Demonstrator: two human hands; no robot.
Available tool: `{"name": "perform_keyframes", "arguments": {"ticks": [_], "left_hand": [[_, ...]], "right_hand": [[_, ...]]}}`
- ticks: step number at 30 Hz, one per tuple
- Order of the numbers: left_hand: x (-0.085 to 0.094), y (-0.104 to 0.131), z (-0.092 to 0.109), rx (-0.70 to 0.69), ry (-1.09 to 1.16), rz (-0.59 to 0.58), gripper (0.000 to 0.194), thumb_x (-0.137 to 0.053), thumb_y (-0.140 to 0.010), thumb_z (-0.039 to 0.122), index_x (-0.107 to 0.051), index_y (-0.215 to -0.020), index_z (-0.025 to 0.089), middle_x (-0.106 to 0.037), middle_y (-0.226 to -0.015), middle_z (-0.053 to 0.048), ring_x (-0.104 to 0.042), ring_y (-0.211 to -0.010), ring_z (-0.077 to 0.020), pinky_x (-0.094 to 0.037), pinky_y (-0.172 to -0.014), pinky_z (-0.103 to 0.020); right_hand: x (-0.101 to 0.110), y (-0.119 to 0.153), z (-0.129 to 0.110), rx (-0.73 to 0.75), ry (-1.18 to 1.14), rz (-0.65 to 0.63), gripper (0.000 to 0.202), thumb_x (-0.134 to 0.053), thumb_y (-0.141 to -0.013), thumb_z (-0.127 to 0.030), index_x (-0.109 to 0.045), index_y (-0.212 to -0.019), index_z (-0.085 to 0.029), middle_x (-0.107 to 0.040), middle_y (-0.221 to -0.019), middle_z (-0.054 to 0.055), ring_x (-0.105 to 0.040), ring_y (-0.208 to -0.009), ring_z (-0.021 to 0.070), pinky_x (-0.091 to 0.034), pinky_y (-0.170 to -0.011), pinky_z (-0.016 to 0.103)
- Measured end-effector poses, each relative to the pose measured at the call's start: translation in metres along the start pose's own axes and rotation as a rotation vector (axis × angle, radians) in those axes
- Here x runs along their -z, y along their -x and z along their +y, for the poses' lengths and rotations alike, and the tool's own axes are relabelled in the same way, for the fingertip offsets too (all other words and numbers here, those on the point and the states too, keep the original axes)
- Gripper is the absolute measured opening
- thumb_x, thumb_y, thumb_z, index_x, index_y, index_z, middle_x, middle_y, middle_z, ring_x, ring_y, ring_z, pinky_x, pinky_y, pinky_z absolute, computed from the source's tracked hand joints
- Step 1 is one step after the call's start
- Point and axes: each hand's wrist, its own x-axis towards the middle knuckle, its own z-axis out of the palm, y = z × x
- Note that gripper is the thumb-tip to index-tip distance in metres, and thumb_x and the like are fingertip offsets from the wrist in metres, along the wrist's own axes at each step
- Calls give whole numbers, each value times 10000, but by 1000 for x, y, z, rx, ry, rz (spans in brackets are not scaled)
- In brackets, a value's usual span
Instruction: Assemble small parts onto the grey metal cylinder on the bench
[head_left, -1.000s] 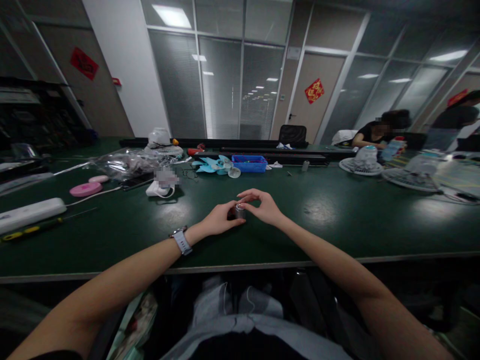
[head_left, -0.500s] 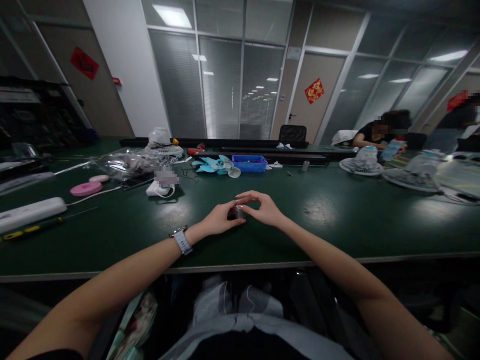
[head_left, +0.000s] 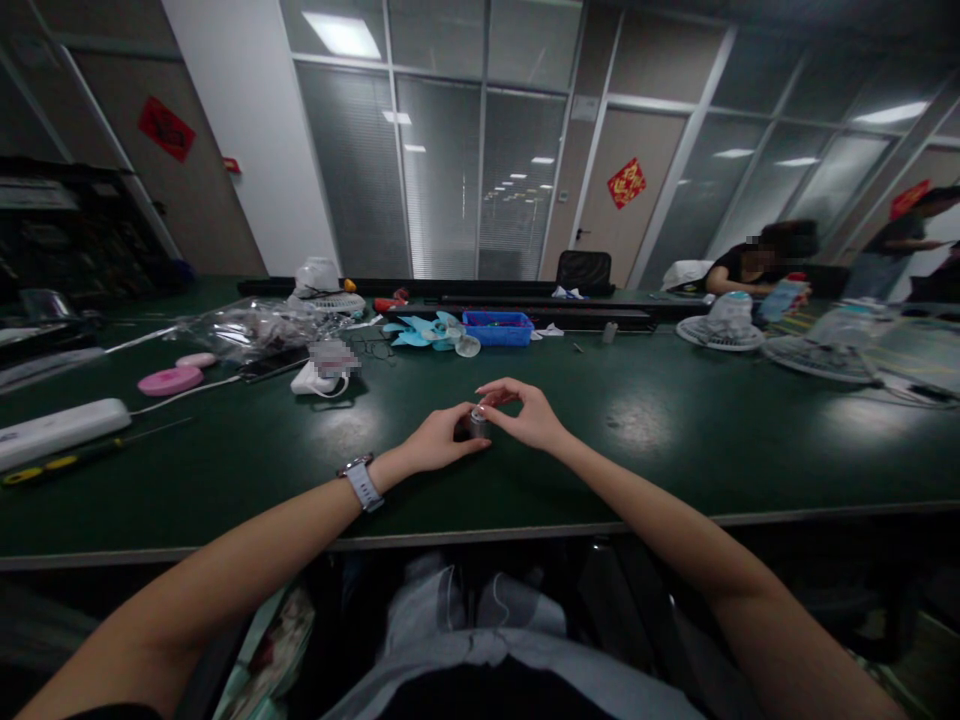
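Observation:
A small grey metal cylinder (head_left: 478,424) stands upright on the dark green table (head_left: 480,490), in front of my body. My left hand (head_left: 439,438) wraps round its left side, thumb in front and fingers behind. From the right, my right hand (head_left: 529,415) reaches over its top, with thumb and fingertips close together at the upper end. Something tiny may be between those fingertips, too small to make out. A watch with a light strap is on my left wrist.
A blue basket (head_left: 498,329), light blue fan blades (head_left: 421,331) and a clear plastic bag (head_left: 255,328) lie further back. At left are a white power strip (head_left: 67,432), pink discs (head_left: 170,381) and a screwdriver (head_left: 60,464). Fan parts (head_left: 724,325) and people are at right.
My right fingers have drawn slightly in and right at the cylinder's top, showing more of it. My left hand stays round it. The view has shifted slightly.

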Motion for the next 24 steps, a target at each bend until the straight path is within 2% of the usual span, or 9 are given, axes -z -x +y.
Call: {"name": "perform_keyframes", "arguments": {"ticks": [3, 6, 16, 24], "left_hand": [[1, 0, 1, -8, -3, 0, 484, -632, -787, 443, -539, -1170, 163, -654, -908, -42, -601, -723, -160, -462, -641, -266], [1, 0, 1, -10, -19, -2, 503, -625, -792, 452, -531, -1191, 160, -644, -858, -29, -590, -684, -154, -451, -611, -259], [0, 0, -1, -22, -33, 5, 504, -622, -789, 475, -535, -1176, 164, -649, -881, -37, -601, -694, -161, -458, -616, -264], [1, 0, 0, -10, -23, 9, 465, -631, -778, 471, -559, -1122, 166, -664, -904, -44, -616, -714, -166, -477, -637, -275]], "right_hand": [[1, 1, -2, 8, -40, -39, 287, -632, -805, -243, -633, -1085, -180, -716, -953, 61, -680, -876, 166, -519, -829, 323], [1, 2, -4, 25, -62, -65, 274, -621, -801, -196, -637, -1074, -172, -727, -943, 59, -687, -893, 168, -513, -862, 328], [1, 1, -3, 9, -30, -48, 206, -645, -805, -245, -661, -998, -176, -720, -905, 51, -685, -830, 166, -509, -810, 322], [-2, -2, 0, -39, -58, -18, 186, -651, -792, -199, -654, -978, -184, -723, -825, 28, -685, -793, 159, -493, -772, 304]]}}
